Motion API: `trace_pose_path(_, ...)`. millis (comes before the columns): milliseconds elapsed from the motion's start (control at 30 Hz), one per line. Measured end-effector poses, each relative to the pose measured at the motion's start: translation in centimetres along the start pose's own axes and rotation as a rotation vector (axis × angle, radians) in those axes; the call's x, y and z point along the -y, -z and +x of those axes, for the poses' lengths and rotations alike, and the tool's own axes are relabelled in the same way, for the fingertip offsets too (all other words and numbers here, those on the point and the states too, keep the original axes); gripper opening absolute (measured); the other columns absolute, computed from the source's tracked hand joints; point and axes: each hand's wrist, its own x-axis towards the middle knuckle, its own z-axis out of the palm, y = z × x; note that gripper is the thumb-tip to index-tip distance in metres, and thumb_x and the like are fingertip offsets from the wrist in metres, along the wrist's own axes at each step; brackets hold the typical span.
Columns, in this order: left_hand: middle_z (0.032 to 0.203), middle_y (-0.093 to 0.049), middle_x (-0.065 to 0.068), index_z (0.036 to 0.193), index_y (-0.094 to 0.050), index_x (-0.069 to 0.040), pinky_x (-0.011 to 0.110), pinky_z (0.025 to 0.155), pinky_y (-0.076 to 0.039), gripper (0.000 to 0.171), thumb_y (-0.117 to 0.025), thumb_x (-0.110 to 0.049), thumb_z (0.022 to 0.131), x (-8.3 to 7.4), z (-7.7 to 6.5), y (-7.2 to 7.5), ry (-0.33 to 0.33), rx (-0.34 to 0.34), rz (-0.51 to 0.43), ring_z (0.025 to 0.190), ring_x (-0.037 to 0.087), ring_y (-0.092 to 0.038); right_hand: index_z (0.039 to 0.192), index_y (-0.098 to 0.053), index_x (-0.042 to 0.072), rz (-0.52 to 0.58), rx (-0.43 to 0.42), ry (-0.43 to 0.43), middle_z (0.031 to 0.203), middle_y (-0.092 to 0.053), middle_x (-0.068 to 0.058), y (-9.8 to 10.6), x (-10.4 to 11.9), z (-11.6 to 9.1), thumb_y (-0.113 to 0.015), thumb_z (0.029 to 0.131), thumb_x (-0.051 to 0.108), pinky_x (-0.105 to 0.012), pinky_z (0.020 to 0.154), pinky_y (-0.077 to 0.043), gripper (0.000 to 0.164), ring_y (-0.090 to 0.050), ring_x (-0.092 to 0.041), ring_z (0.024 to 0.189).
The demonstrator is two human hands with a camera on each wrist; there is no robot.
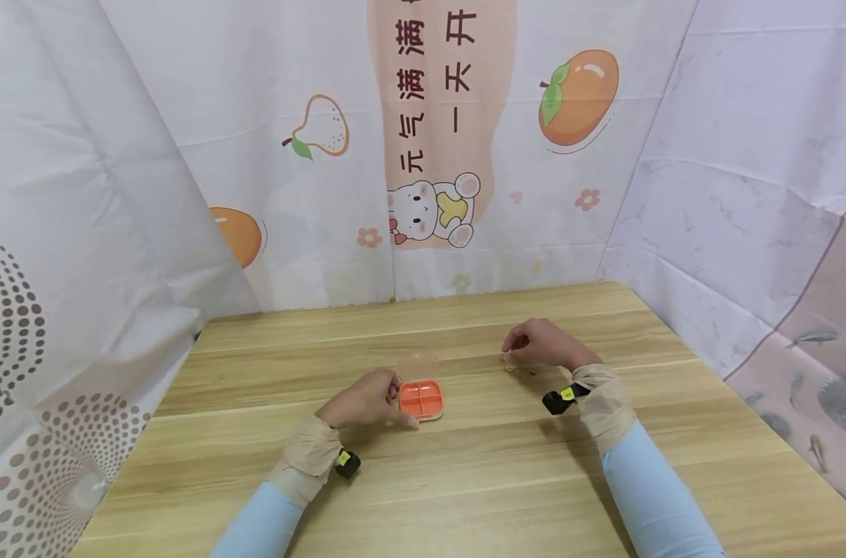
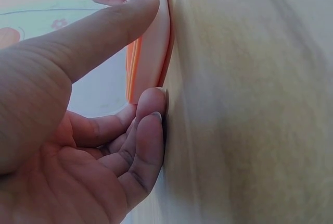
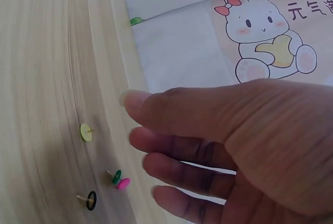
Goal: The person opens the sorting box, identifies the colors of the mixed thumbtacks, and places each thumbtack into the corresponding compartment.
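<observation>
An orange pill box [image 1: 430,392], divided into several compartments, lies on the table with its clear lid [image 1: 417,366] raised at the back. My left hand [image 1: 367,401] holds it from the left. In the left wrist view the thumb [image 2: 119,28] lies along the box's pale side wall [image 2: 152,52], and curled fingertips meet its other end. My right hand [image 1: 545,342] hovers over thumbtacks with thumb and fingers apart, nothing between them. Below it lie a yellow-green tack [image 3: 86,132], a green tack [image 3: 116,176] touching a pink one [image 3: 124,183], and a black-rimmed tack [image 3: 91,200].
The wood-grain table [image 1: 465,480] spreads around both hands. A printed curtain [image 1: 311,194] hangs along its back edge, with more sheeting at the left and right sides. Each wrist carries a small black camera, such as the right one [image 1: 557,400].
</observation>
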Motion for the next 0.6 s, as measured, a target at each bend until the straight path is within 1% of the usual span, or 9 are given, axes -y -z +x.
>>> trace_pose_path(100,0.092,-0.057,0.010,0.102,-0.054,-0.003,0.027,0.065,-0.045,0.057,-0.086,-0.038,0.070,0.05,-0.01,0.02,0.003,0.000,0.000,0.077,0.016,-0.049,0.097,-0.072,0.013,-0.009,0.018,-0.006,0.087,-0.067,0.007,-0.03,-0.12,0.03,-0.071,0.089,0.021,-0.031,0.075,-0.049,0.011,-0.062,-0.012,0.081)
trace_pose_path(300,0.090,-0.055,0.010,0.099,-0.053,-0.002,0.027,0.064,-0.043,0.057,-0.086,-0.039,0.070,-0.04,0.04,0.04,-0.003,-0.001,-0.003,0.077,0.016,-0.048,0.096,-0.073,0.013,-0.011,0.030,-0.007,0.086,-0.068,0.006,0.10,-0.29,-0.21,-0.071,0.089,0.020,-0.031,0.073,-0.049,0.010,-0.062,-0.011,0.078)
trace_pose_path(600,0.091,-0.056,0.011,0.101,-0.054,-0.001,0.027,0.064,-0.044,0.057,-0.086,-0.037,0.070,-0.19,-0.09,-0.03,0.010,-0.004,0.002,0.077,0.016,-0.049,0.088,-0.076,0.015,-0.039,0.025,0.040,0.081,-0.067,0.008,-0.26,-0.53,-0.07,-0.074,0.087,0.019,-0.031,0.069,-0.048,0.005,-0.060,-0.011,0.072)
